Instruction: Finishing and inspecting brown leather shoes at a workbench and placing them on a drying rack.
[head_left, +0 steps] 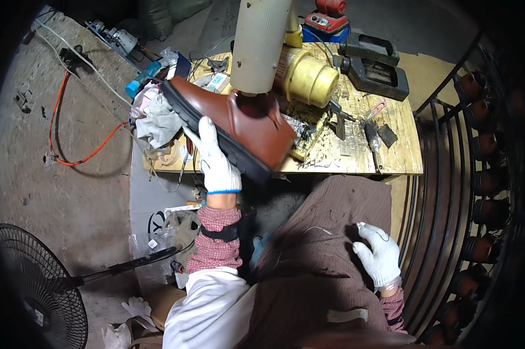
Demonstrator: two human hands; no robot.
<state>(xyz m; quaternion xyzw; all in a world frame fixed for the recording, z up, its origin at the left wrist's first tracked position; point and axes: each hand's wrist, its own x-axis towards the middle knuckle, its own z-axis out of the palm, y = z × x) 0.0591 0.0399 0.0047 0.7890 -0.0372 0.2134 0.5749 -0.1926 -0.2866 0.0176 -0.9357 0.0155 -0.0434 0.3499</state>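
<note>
My gloved left hand (216, 160) grips the brown boot (239, 125) over the wooden workbench (390, 151) while my right hand (379, 256) rests flat and open on my lap, below that bench.

One brown boot (239, 119), two gloved hands (216, 160) (379, 256), one fan (36, 291), perhaps nine racked shoes (489, 180).
</note>
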